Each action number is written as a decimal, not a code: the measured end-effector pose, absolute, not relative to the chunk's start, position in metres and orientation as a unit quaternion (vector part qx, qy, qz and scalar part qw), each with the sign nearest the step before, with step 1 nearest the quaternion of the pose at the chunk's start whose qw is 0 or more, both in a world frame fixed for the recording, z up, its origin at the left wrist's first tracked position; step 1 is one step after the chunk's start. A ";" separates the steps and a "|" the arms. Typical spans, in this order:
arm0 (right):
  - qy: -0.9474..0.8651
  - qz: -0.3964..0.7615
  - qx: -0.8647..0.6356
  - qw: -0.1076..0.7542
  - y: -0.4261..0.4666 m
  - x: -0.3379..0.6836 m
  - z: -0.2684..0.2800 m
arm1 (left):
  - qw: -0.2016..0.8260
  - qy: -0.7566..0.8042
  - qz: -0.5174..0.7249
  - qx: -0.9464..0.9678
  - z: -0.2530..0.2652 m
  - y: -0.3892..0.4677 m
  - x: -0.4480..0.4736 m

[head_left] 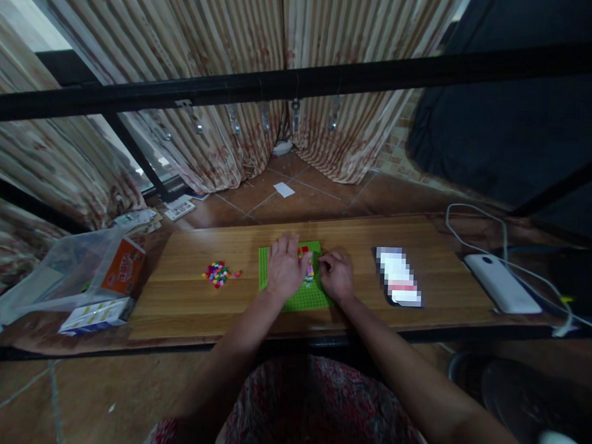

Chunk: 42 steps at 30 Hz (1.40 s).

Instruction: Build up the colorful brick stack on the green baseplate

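Note:
A green studded baseplate point(297, 305) lies on the wooden board under both hands. My left hand point(283, 268) rests over its left part, palm down with fingers stretched out. Small colourful bricks point(309, 273) stand on the plate between my hands, partly covered by my left thumb, and a red brick point(303, 250) shows behind them. At the plate's right edge is my right hand point(337, 275), its fingers curled together in a pinch; whatever is between the fingertips is too small to tell. A loose pile of small multicoloured bricks point(217, 273) sits to the left.
On the wooden board point(176, 302) a phone point(398, 277) with a lit screen lies at right. Beyond it are a white power bank point(502, 284) and a white cable point(506, 239). A clear plastic bin point(76, 259) and a small box point(96, 315) stand at left. A black bar point(262, 85) crosses behind.

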State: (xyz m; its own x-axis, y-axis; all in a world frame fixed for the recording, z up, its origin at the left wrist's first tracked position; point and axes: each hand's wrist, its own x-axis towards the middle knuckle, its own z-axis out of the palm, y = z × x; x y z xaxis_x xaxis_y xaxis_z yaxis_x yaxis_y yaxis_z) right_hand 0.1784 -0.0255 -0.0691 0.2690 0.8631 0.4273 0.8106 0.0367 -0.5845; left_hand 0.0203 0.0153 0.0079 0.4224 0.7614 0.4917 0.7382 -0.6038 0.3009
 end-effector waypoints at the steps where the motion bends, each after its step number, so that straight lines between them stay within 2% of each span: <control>1: -0.603 0.033 -0.694 0.392 -0.026 0.178 -0.069 | 0.020 0.454 0.280 0.846 0.009 0.021 0.026; 8: -0.606 0.041 -0.698 0.380 -0.026 0.178 -0.067 | 0.030 0.475 0.169 0.863 -0.003 0.035 0.039; 16: -0.603 0.034 -0.700 0.381 -0.027 0.177 -0.068 | 0.035 0.466 0.183 0.865 -0.009 0.036 0.039; 22: -0.616 0.026 -0.690 0.379 -0.027 0.177 -0.067 | 0.056 0.486 0.143 0.860 -0.001 0.034 0.041; 26: -0.625 0.016 -0.676 0.391 -0.027 0.180 -0.073 | 0.064 0.480 0.190 0.854 0.007 0.026 0.036; 33: -0.631 -0.008 -0.672 0.388 -0.026 0.185 -0.082 | 0.069 0.571 0.309 0.758 -0.005 0.015 -0.060; 38: -0.624 -0.016 -0.678 0.387 -0.026 0.186 -0.084 | 0.045 0.626 0.305 0.717 -0.026 0.011 -0.146; 42: -0.632 -0.023 -0.679 0.372 -0.025 0.188 -0.086 | 0.024 0.613 0.276 0.740 -0.030 0.007 -0.150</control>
